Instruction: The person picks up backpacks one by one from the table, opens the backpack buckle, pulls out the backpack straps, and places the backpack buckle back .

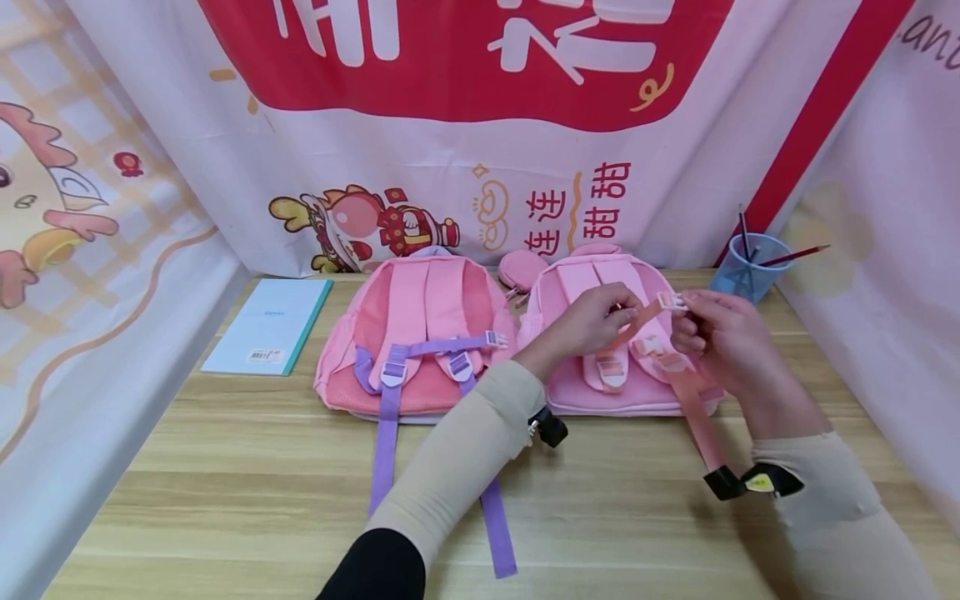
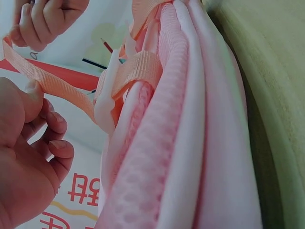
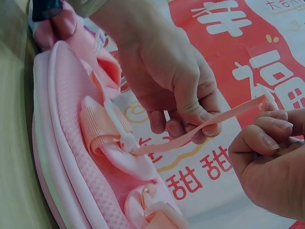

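Observation:
A pink backpack (image 1: 618, 275) with coral webbing straps lies on the table, shoulder straps facing up. My left hand (image 1: 588, 325) pinches a coral chest strap (image 3: 233, 112) between thumb and finger, just above the shoulder strap it comes from. At the strap's far end, my right hand (image 1: 727, 337) pinches a white plastic buckle (image 1: 670, 301). The strap stretches between both hands, raised off the bag. Below it sits another white buckle piece (image 1: 649, 346) on the other shoulder strap. A loose coral strap end (image 1: 697, 421) hangs toward the front.
Left of it lies another pink backpack (image 1: 408, 292) with purple straps (image 1: 386, 450) trailing over the table. A round pink pouch (image 1: 522, 270) sits between the bags. A light blue notebook (image 1: 262, 325) lies at the left; a blue pencil cup (image 1: 750, 271) stands back right.

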A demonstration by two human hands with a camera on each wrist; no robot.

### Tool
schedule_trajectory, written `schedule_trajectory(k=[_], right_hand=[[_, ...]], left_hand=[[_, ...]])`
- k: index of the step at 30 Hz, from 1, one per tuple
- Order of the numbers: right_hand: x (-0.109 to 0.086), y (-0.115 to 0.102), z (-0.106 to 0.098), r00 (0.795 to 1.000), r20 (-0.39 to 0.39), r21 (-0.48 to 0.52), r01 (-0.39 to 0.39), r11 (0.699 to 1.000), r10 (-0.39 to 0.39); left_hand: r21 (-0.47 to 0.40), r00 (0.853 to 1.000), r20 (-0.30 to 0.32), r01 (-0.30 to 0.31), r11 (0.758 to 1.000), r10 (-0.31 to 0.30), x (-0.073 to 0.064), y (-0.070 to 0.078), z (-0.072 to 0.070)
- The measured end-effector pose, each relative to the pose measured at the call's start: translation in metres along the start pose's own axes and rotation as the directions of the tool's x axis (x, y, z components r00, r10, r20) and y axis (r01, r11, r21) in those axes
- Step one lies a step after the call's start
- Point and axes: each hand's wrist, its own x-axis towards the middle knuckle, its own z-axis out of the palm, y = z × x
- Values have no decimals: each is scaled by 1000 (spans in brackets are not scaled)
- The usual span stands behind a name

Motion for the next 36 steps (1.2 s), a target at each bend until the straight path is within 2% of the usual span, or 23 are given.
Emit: schedule_trajectory(k=[6, 12, 16, 19, 21, 23, 27, 31, 33, 34, 36], right_hand=[[0, 0, 0, 998, 68, 14, 16, 1000, -17], [-1, 1, -2, 999, 31, 26, 5, 1000, -6], [0, -2, -7, 1000, -20, -33, -13, 999, 12], [-1, -5, -13, 999, -41, -121, -20, 992, 15], [-2, -7, -17, 998, -53, -176, -24, 984, 15], [-4, -9, -23, 997, -77, -221, -27, 975, 10], [-5, -11, -36, 986, -163, -333, -72, 940, 18], [-7, -9, -53, 967, -251, -495, -160, 854, 37], [-9, -7, -61, 961, -275, -532, -189, 826, 43], [-9, -5, -65, 958, -285, -539, -200, 818, 46], [-10, -2, -73, 953, -296, -520, -214, 827, 60]], left_hand=[[38, 1000, 0, 8, 999, -8, 1, 3, -1], [55, 1000, -4, 18, 998, -18, 1, 5, 2], [-16, 1000, 5, 9, 1000, -9, 1, 4, 3], [-86, 999, 44, 12, 996, -8, 1, 2, 4], [-85, 997, 80, 24, 996, -17, 1, 0, 5], [-43, 993, 116, 37, 998, -32, 1, -3, 6], [50, 984, 164, 58, 997, -66, 1, -7, 9], [101, 979, 176, 85, 991, -102, -1, -11, 11], [123, 977, 180, 97, 988, -118, -2, -13, 12], [134, 975, 183, 102, 986, -125, -3, -14, 12], [141, 971, 196, 113, 983, -140, -4, -15, 12]])
